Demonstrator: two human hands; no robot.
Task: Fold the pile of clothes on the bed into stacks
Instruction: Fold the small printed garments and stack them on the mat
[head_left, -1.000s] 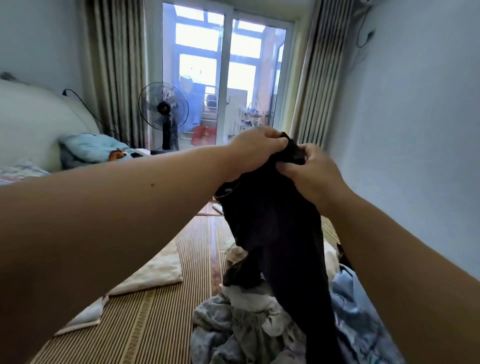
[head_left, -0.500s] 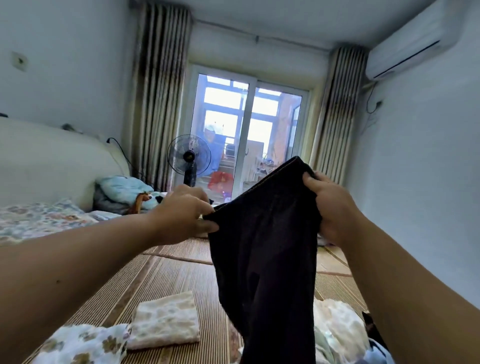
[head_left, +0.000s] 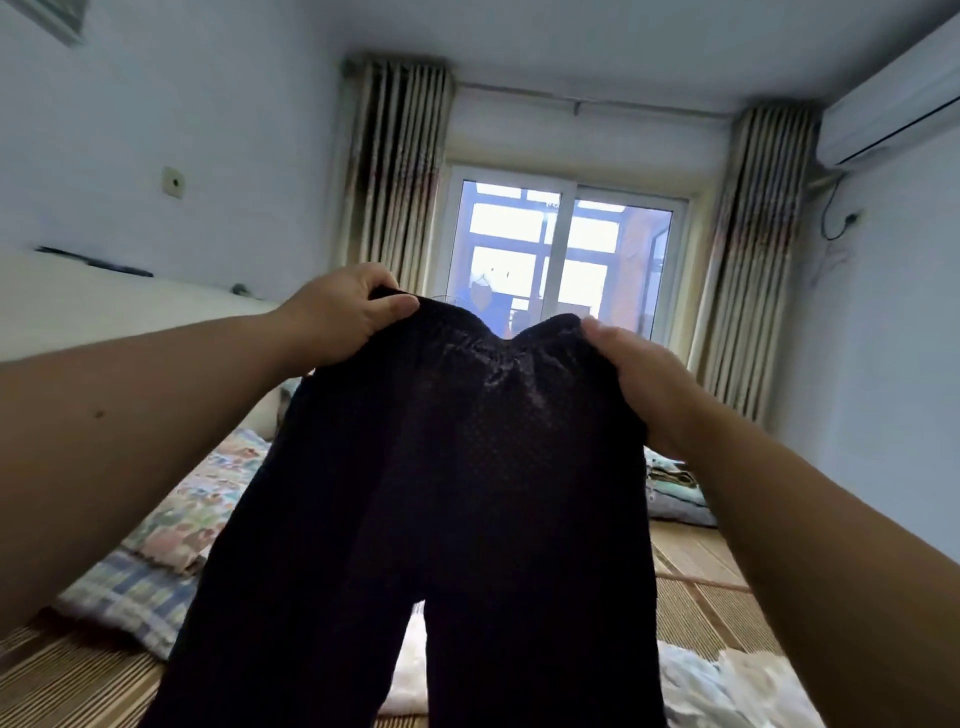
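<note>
Bed (head_left: 696, 608): covered by a striped woven mat, patterned bedding along its left side.
Dark trousers (head_left: 467, 493): held up above the bed by the waistband — both legs hanging down.
Clothes pile (head_left: 727, 686): pale, crumpled, low on the right.
Left hand (head_left: 343, 317): gripping the waistband's left end — thumb in front.
Right hand (head_left: 639, 374): curled round the right end.

Window (head_left: 566, 260) between curtains (head_left: 395, 171); air conditioner (head_left: 893, 98)
</note>
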